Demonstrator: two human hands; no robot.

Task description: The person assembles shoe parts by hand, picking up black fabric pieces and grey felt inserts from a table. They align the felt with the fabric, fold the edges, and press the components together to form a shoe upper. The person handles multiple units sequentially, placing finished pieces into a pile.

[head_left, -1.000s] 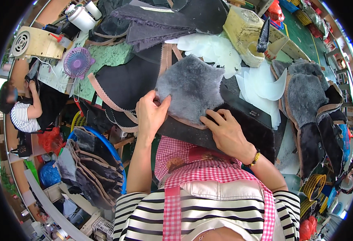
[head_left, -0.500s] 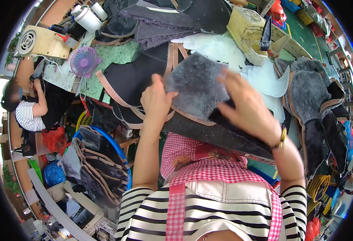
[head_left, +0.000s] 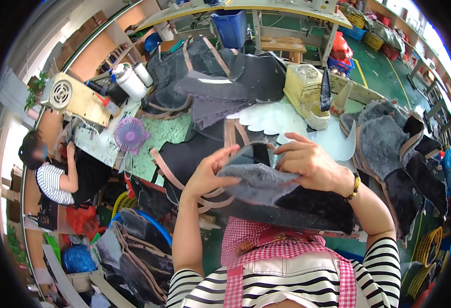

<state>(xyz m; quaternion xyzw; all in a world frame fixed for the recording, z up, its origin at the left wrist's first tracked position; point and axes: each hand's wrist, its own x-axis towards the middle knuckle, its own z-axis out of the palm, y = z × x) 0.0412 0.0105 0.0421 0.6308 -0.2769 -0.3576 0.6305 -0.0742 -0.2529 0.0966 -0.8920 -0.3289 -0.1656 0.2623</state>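
Note:
A grey plush fabric piece (head_left: 261, 186) is between my two hands, raised and bent so that its dark underside shows at the far edge. My left hand (head_left: 209, 173) grips its left side, thumb on the plush and fingers at the far edge. At the right side, my right hand (head_left: 312, 167) is closed on the piece with its fingers bent over the edge. Beneath it lies a black fabric panel (head_left: 315, 208). Left of my left hand are black pieces with tan zigzag-edged binding (head_left: 165, 168). White sheets (head_left: 274, 119) lie just beyond the plush piece.
A stained cream machine (head_left: 301, 84) stands at far right. Plush pieces (head_left: 382, 136) are piled at right, more (head_left: 133, 251) in a blue basket at lower left. Dark fabrics (head_left: 246, 77) lie beyond. A purple fan (head_left: 130, 135) stands left, near another person (head_left: 56, 177).
The plush piece has gone from lying spread out to lifted and bent. My right hand has moved from sweeping over it to gripping its edge. The view has tilted up.

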